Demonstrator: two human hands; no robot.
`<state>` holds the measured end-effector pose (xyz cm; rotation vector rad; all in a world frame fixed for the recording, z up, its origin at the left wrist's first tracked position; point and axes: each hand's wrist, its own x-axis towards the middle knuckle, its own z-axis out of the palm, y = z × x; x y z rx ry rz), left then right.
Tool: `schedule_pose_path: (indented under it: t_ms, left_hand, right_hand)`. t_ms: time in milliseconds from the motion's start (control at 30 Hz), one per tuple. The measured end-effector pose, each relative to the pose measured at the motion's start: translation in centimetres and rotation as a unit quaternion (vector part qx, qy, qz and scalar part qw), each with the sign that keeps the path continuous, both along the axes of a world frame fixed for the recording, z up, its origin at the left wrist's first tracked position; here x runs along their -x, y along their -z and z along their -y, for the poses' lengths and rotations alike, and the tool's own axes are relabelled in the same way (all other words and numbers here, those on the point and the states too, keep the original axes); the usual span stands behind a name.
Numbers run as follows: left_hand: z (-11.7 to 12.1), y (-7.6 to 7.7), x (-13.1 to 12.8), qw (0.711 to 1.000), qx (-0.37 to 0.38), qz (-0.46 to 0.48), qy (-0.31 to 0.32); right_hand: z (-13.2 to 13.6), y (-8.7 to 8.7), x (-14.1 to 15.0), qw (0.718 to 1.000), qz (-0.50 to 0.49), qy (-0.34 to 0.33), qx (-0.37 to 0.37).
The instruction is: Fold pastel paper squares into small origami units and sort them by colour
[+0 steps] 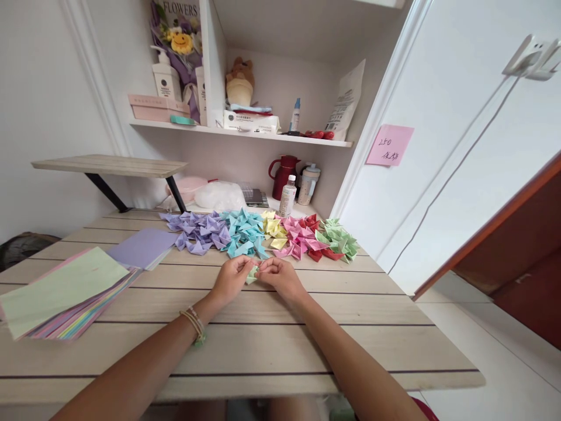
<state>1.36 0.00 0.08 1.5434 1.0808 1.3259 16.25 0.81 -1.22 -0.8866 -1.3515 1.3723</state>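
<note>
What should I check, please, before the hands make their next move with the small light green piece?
1. Left hand on the small light green piece: ok, fingers at its left side.
2. Right hand on it too: ok, fingers at its right side.
3. Creases of that piece sharp: cannot tell, it is small and partly covered by fingers.
4. Bracelets away from the piece: ok, they sit back on the left wrist.
5. Turquoise folded pieces well away from the fingertips: not ok, they lie just beyond them.
6. Bottle upright and capped: ok.
</note>
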Motion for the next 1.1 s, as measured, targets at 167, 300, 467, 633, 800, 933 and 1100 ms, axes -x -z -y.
schedule_pose_path:
  t_ms: [167, 300, 467, 633, 800, 933, 1100]
  left_hand:
    - [-0.1, 0.1, -0.2, 0.994, 0.06, 0.096, 0.008]
    - [-0.2, 0.4, -0.4, 0.982, 0.099, 0.158, 0.018]
    - [-0.5, 0.5, -0.1, 0.971, 0.123, 0.204, 0.036]
    - [-0.4, -0.2, 0.3, 0.965, 0.134, 0.213, 0.075]
    - [-0.4, -0.1, 0.5, 0.955, 0.169, 0.224, 0.091]
    - [-0.6, 0.5, 0.7, 0.96, 0.185, 0.189, 0.09]
    - [-0.8, 1.0, 0.6, 0.97, 0.182, 0.147, 0.071]
  right_hand:
    - [0.1, 0.3, 0.4, 1.0, 0.014, 0.007, -0.006]
    - [0.1, 0.5, 0.8, 0.999, 0.016, 0.02, -0.02]
    - [0.1, 0.5, 1.0, 0.999, -0.013, 0.032, -0.014]
    - [-0.2, -0.2, -0.2, 0.994, -0.056, 0.09, 0.011]
    - [-0.4, -0.5, -0.8, 0.994, -0.037, 0.099, 0.011]
    - [-0.3, -0.2, -0.5, 0.997, -0.02, 0.075, 0.001]
    - [-0.1, 0.0, -0.3, 0.997, 0.027, 0.07, -0.034]
